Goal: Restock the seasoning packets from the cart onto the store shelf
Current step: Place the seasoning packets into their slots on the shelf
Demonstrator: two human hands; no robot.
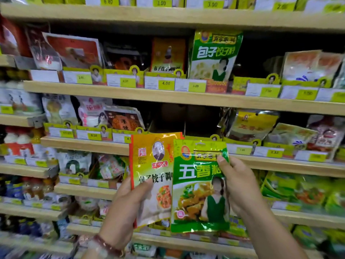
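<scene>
Fingers first: the left hand (pixel 128 200) sits lower middle of the frame, thumb (pixel 143 186) pressed across the front of an orange-yellow seasoning packet (pixel 151 165), the other fingers curled behind it. Just to its right, overlapping its edge, is a green five-spice packet (pixel 197 184), pinched by the right hand (pixel 240 186) with the thumb on the front near the top right corner and the rest wrapped behind. Both packets are held upright in front of the shelves, not on one yet.

Handling-wise these look like thin glossy foil pouches, so I'd guess light, floppy and a bit slick. Grabbing by the side edge or the sealed top seems safest, since the middle will just buckle.

Behind them, center frame, there's a dark gap in the display trays (pixel 186 120). Upper right of center stands a bigger green dumpling-powder bag (pixel 214 55). Cart isn't visible.
</scene>
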